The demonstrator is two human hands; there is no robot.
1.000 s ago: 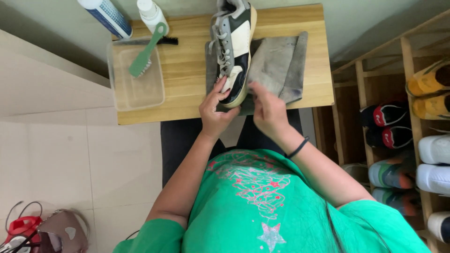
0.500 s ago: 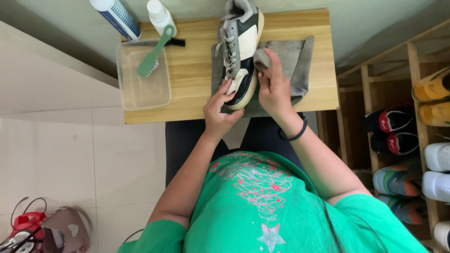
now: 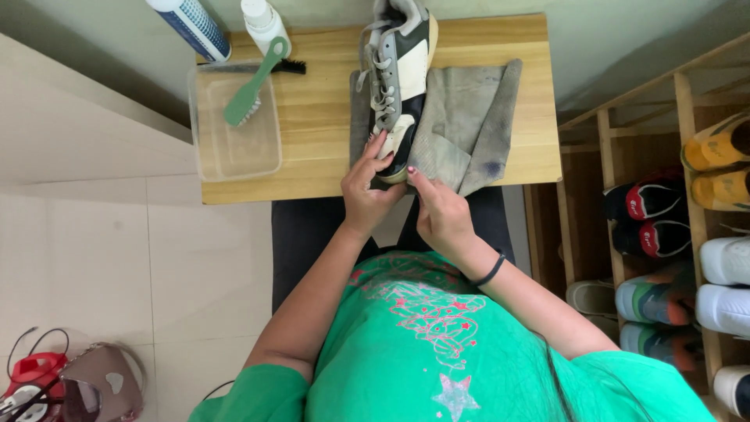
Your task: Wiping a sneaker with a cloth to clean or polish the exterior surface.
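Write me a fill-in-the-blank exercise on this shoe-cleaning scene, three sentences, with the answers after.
1. The sneaker lies on a grey ____ spread over the wooden table.
2. The green brush rests across a clear plastic ____.
3. The left hand and right hand touch the sneaker's ____ end.

Missing words: cloth; tub; near

Wooden table (image 3: 320, 117): cloth (image 3: 469, 117), tub (image 3: 234, 141)

Sneaker (image 3: 394, 70) heel, spray can (image 3: 191, 25) top cut off.
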